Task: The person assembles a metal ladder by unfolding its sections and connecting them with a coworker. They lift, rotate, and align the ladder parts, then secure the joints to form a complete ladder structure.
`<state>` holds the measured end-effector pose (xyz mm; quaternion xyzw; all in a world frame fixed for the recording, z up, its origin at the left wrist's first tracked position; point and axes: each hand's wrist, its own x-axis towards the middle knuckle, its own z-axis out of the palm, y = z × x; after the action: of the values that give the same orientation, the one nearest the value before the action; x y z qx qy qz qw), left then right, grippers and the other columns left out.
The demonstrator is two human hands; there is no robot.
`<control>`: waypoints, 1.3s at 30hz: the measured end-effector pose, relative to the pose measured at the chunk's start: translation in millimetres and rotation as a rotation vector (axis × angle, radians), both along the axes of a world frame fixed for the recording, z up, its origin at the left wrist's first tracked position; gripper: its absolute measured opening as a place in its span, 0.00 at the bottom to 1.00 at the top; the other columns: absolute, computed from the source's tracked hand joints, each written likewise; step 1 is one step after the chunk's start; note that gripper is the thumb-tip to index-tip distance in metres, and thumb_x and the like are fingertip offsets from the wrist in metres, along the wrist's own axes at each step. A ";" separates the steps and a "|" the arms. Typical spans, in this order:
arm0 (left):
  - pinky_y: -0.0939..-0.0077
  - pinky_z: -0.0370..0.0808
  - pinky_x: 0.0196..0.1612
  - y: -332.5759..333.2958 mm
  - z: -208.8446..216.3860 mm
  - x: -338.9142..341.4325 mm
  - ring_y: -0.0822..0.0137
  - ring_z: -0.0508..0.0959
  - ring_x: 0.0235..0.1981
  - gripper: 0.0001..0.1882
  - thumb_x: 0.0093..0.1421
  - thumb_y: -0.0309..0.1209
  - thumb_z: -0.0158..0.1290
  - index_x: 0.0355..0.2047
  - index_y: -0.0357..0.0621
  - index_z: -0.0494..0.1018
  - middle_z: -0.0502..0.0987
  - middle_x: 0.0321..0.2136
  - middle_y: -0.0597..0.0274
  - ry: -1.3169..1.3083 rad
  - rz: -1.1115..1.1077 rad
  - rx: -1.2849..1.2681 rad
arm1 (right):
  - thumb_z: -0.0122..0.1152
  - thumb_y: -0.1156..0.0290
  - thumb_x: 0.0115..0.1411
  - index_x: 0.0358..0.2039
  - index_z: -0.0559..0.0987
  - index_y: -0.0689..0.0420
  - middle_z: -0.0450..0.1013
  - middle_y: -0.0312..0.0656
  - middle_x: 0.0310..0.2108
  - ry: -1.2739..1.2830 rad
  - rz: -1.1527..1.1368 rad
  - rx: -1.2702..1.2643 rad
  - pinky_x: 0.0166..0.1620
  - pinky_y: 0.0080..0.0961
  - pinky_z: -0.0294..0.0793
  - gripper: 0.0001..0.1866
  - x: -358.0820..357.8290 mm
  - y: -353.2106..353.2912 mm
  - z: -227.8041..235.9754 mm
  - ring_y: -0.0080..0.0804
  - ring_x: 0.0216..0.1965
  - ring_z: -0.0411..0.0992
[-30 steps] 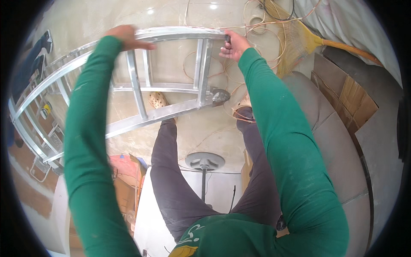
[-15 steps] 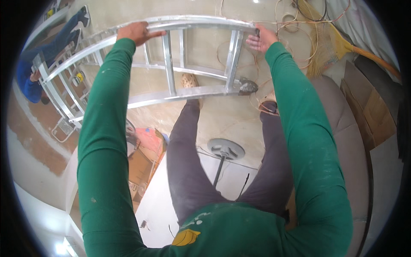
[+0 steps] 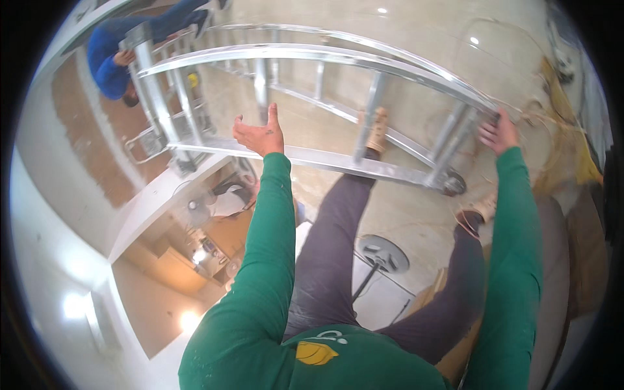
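An aluminium ladder lies sideways across the view, its rails and rungs stretching from the upper left to my right side. My right hand is closed on the ladder's right end, at the upper rail. With fingers and thumb spread, my left hand is held over the middle of the ladder, in front of its lower rail; whether it touches the metal I cannot tell. At the far left end, another person in blue has a hand on the ladder.
A round grey base with a dark pole stands between my legs. Yellow bristles and loose cords lie at the right, beside a grey padded seat. To the lower left is an opening with brown boxes and a lit lamp.
My left hand has let go of the upper rail and come down with its fingers spread. My view has turned, and the ladder's right end now sits farther right and lower in the picture.
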<state>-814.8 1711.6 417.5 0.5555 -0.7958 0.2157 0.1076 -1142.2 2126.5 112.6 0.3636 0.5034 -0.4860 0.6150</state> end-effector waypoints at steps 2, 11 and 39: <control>0.50 0.68 0.57 -39.0 0.6 20.5 0.46 0.70 0.57 0.45 0.48 0.59 0.72 0.49 0.31 0.71 0.73 0.51 0.38 0.016 -0.053 0.204 | 0.58 0.35 0.62 0.65 0.63 0.66 0.73 0.49 0.54 -0.016 0.014 0.063 0.58 0.50 0.73 0.48 -1.4 -1.7 -6.8 0.46 0.53 0.75; 0.57 0.71 0.24 -91.0 -39.9 62.7 0.64 0.72 0.16 0.33 0.53 0.57 0.67 0.17 0.34 0.74 0.73 0.13 0.55 0.083 0.270 0.808 | 0.63 0.45 0.62 0.73 0.58 0.50 0.56 0.43 0.71 0.017 -0.375 0.046 0.63 0.49 0.70 0.44 16.9 -9.8 -4.3 0.43 0.55 0.67; 0.75 0.65 0.22 68.1 141.0 -19.7 0.74 0.69 0.16 0.17 0.61 0.37 0.64 0.21 0.42 0.73 0.70 0.15 0.67 0.360 0.275 0.949 | 0.66 0.43 0.60 0.25 0.69 0.54 0.55 0.28 0.15 -0.083 -0.171 0.107 0.32 0.35 0.76 0.27 -22.0 24.7 39.5 0.23 0.13 0.53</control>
<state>-834.5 1779.7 558.5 0.6708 -0.6946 -0.2550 -0.0501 -1164.2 2151.1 152.0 0.4573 0.4701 -0.4935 0.5713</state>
